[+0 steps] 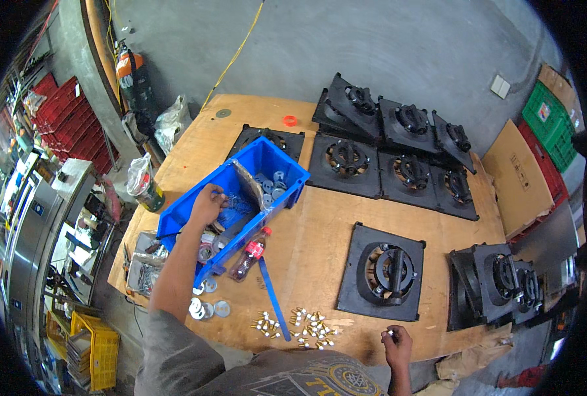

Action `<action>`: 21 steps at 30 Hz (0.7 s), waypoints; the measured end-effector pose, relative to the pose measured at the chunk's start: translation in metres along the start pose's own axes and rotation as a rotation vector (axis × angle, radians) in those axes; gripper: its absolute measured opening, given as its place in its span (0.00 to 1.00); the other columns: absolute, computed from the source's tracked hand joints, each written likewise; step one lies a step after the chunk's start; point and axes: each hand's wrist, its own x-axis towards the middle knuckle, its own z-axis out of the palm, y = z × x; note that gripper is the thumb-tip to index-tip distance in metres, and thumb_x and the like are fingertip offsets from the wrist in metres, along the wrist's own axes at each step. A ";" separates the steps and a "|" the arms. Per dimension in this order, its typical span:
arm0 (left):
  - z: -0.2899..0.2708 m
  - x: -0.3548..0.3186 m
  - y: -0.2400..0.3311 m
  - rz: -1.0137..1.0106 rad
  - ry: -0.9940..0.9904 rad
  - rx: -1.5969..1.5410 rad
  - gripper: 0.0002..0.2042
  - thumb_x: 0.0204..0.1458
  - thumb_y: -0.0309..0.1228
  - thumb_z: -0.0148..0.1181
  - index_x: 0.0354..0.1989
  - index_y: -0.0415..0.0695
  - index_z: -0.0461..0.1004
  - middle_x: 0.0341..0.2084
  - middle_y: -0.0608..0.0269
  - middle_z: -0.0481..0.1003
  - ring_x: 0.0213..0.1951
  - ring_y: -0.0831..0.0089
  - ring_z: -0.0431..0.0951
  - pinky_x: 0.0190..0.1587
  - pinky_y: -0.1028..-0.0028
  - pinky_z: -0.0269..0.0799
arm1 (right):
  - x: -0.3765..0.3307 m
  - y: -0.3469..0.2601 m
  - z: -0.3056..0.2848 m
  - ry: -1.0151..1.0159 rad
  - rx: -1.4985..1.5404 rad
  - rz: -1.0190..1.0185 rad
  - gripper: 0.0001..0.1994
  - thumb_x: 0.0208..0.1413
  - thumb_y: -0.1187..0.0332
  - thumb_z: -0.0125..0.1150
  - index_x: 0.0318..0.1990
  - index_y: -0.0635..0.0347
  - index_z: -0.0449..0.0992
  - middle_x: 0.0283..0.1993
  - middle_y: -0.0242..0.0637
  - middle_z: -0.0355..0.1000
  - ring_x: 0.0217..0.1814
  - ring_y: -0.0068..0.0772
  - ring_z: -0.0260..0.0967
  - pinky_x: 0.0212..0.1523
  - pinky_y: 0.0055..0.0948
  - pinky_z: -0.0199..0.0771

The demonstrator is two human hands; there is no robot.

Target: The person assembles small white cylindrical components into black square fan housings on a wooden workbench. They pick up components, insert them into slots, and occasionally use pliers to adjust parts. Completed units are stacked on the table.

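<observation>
My left hand (207,204) reaches into a blue plastic bin (277,160) on the wooden table (320,224), fingers closed around small metal parts inside it. Round washers lie in the bin's far end. My right hand (396,343) rests at the table's near edge, pinching a small pale bolt between its fingertips. A black square plate with a round fan-like fitting (382,271) lies just beyond my right hand. A scatter of small bolts (300,325) sits between my hands, next to a blue strip (273,297).
Several more black plates (399,155) line the table's far side, and a stack (498,280) stands at the right. A small plastic bottle with a red cap (248,255) lies by the bin. Large washers (207,307) lie near the front edge. A yellow crate (95,346) stands on the floor at left.
</observation>
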 end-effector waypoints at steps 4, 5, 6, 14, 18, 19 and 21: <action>-0.004 -0.010 -0.012 -0.083 -0.053 -0.184 0.09 0.59 0.26 0.55 0.45 0.36 0.73 0.34 0.57 0.77 0.33 0.70 0.80 0.33 0.74 0.77 | 0.005 0.000 0.009 -0.071 -0.102 -0.064 0.11 0.53 0.70 0.64 0.41 0.66 0.76 0.28 0.36 0.75 0.28 0.22 0.71 0.33 0.24 0.72; -0.003 -0.013 -0.013 -0.120 -0.084 -0.219 0.10 0.59 0.26 0.54 0.47 0.36 0.73 0.34 0.57 0.77 0.33 0.70 0.80 0.33 0.74 0.77 | 0.005 0.001 0.011 -0.081 -0.122 -0.066 0.11 0.53 0.70 0.64 0.41 0.66 0.76 0.28 0.36 0.75 0.28 0.22 0.71 0.33 0.24 0.72; -0.002 -0.016 -0.010 -0.156 -0.116 -0.255 0.11 0.59 0.26 0.54 0.48 0.36 0.72 0.34 0.58 0.77 0.33 0.71 0.79 0.33 0.74 0.77 | 0.004 0.001 0.013 -0.091 -0.141 -0.068 0.11 0.53 0.70 0.63 0.41 0.65 0.76 0.28 0.36 0.75 0.28 0.22 0.71 0.33 0.24 0.72; 0.016 -0.081 0.061 -0.118 -0.120 -0.539 0.12 0.59 0.28 0.55 0.49 0.37 0.71 0.34 0.59 0.76 0.33 0.71 0.79 0.35 0.74 0.78 | 0.010 -0.038 0.045 -0.225 0.277 0.050 0.06 0.57 0.72 0.57 0.37 0.66 0.72 0.27 0.37 0.71 0.26 0.26 0.70 0.28 0.27 0.73; 0.052 -0.133 0.092 -0.045 -0.333 -0.646 0.12 0.59 0.24 0.54 0.50 0.35 0.71 0.39 0.55 0.77 0.37 0.70 0.80 0.40 0.72 0.78 | 0.020 -0.071 0.070 -0.398 0.587 0.244 0.11 0.60 0.64 0.55 0.29 0.61 0.69 0.23 0.34 0.66 0.21 0.27 0.65 0.21 0.27 0.66; 0.063 -0.150 0.101 -0.053 -0.364 -0.653 0.12 0.59 0.23 0.55 0.49 0.35 0.71 0.39 0.56 0.77 0.38 0.70 0.80 0.40 0.73 0.78 | 0.024 -0.082 0.076 -0.463 0.524 0.212 0.11 0.61 0.63 0.56 0.29 0.60 0.69 0.23 0.33 0.66 0.21 0.25 0.64 0.20 0.26 0.63; 0.078 -0.187 0.118 -0.067 -0.407 -0.666 0.11 0.58 0.23 0.55 0.49 0.35 0.72 0.39 0.56 0.78 0.39 0.69 0.80 0.41 0.73 0.78 | 0.032 -0.114 0.092 -0.570 0.464 0.126 0.12 0.61 0.60 0.56 0.31 0.59 0.70 0.23 0.31 0.65 0.20 0.23 0.62 0.19 0.25 0.59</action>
